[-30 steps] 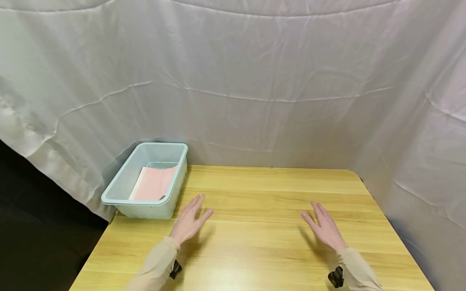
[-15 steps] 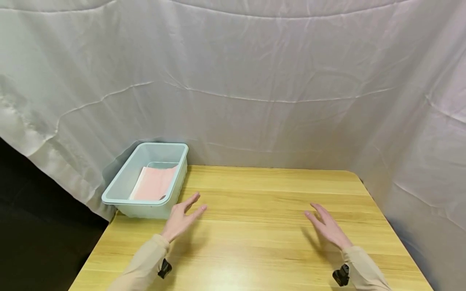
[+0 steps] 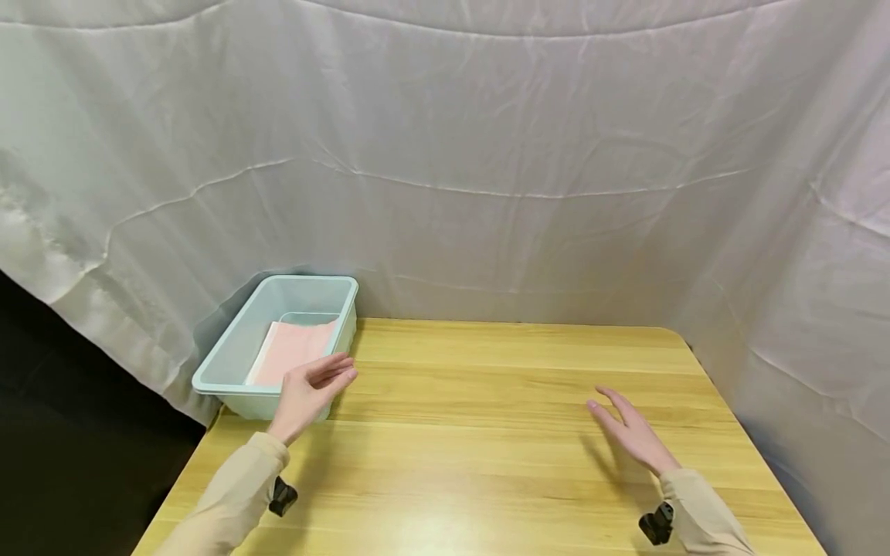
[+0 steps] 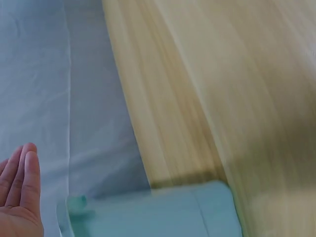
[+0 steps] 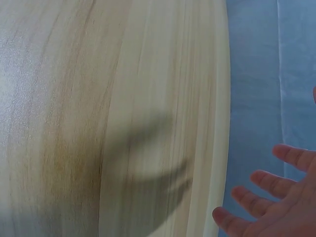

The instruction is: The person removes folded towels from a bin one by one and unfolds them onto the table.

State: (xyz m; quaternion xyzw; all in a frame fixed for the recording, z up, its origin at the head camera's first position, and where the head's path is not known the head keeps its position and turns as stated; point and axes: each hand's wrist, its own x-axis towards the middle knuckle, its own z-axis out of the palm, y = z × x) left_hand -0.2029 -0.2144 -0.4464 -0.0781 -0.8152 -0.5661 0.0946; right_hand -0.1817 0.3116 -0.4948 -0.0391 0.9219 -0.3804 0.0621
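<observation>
My left hand (image 3: 306, 398) hovers at the near right corner of a pale blue plastic bin (image 3: 229, 340), its fingers nearly straight and holding nothing. It overlaps the bin's front rim in the head view. Inside the bin lies a flat pink sheet-like item (image 3: 295, 351) with a white strip along its left side. In the left wrist view the straight fingers (image 4: 30, 182) show beside the bin (image 4: 158, 215). Over the right part of the table, my right hand (image 3: 633, 432) is held in the air with fingers spread and nothing in them, as the right wrist view also shows.
The wooden table (image 3: 480, 386) has a rounded far right corner. A light grey curtain (image 3: 487, 170) hangs behind it and along the right side. Beyond the table's left edge is a dark area (image 3: 69, 432). Black wrist cameras sit under both sleeves.
My left hand has moved left from beside the bin to its front corner, fingers drawing closer together. My right hand has shifted slightly right. The bin stays where it was.
</observation>
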